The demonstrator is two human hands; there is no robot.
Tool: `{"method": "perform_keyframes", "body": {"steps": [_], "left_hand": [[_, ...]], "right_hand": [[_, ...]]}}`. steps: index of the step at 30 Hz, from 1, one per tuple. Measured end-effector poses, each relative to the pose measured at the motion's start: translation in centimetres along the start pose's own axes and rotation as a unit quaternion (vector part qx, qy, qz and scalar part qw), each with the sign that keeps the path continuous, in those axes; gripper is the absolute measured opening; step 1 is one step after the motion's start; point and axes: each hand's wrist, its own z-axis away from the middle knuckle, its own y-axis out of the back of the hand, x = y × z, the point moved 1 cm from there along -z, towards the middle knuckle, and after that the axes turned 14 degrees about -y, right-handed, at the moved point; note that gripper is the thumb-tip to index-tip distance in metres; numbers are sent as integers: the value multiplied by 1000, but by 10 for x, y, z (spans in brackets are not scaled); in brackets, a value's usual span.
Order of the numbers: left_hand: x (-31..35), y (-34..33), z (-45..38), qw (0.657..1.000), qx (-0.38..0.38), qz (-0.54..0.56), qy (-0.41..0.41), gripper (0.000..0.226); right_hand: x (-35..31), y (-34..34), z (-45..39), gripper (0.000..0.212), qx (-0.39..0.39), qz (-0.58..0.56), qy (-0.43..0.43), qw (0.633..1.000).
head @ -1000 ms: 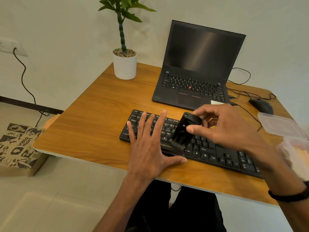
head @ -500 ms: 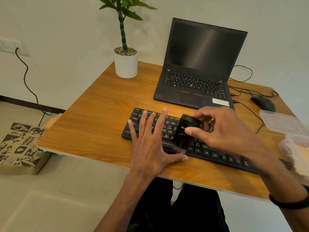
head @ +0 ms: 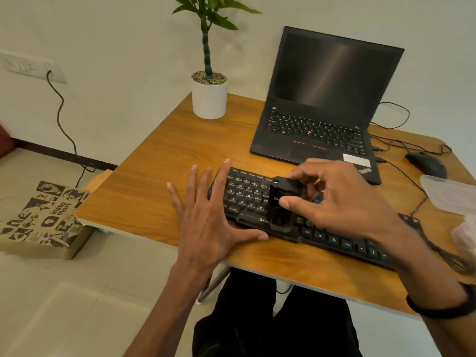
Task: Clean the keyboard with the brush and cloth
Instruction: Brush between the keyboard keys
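Head view, looking down on a wooden table [head: 159,161]. Black keyboard [head: 334,239] lying slantwise along the near edge, left end toward the middle of the table, right end running under the right forearm. Left hand [head: 208,222] flat and spread, fingers straight, thumb stretched along the keyboard's front edge, fingertips reaching over its left end — holding nothing, placed so, by the look of it, to brace the board against sliding under the strokes. Right hand [head: 342,199] curled round the top of the black brush [head: 280,202], thumb on its near face and fingers over its far side, a firm pinch on the handle. Brush standing nearly upright, lower end down on the front row near the space bar, just beside the left thumb; bristles too dark to make out against the keys. Held steep, probably to drive the tip into the gaps between keys rather than skim over the caps.

Brushing step judged under way, left half of the board in hand. No cloth clearly seen; at the right edge, clear plastic containers [head: 448,191] with blurred contents, too unclear to name. Behind: open laptop [head: 332,99], mouse [head: 427,163], potted plant [head: 209,99]. Paper bag [head: 41,220] on the floor at left.
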Motion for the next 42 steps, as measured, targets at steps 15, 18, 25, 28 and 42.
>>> {"method": "perform_keyframes", "body": {"steps": [15, 18, 25, 28, 42], "left_hand": [[1, 1, 2, 999, -8, 28, 32, 156], [3, 2, 3, 999, -7, 22, 33, 156], [4, 6, 7, 998, 5, 16, 67, 155], [3, 8, 7, 997, 5, 29, 73, 154], [-8, 12, 10, 981, 47, 155, 110, 155]], "right_hand": [[-13, 10, -4, 45, -19, 68, 24, 997], [-1, 19, -5, 41, -40, 113, 8, 993], [-26, -19, -17, 34, 8, 43, 50, 998], [-43, -33, -28, 36, 36, 3, 68, 997], [-49, -46, -36, 25, 102, -47, 63, 992]]}}
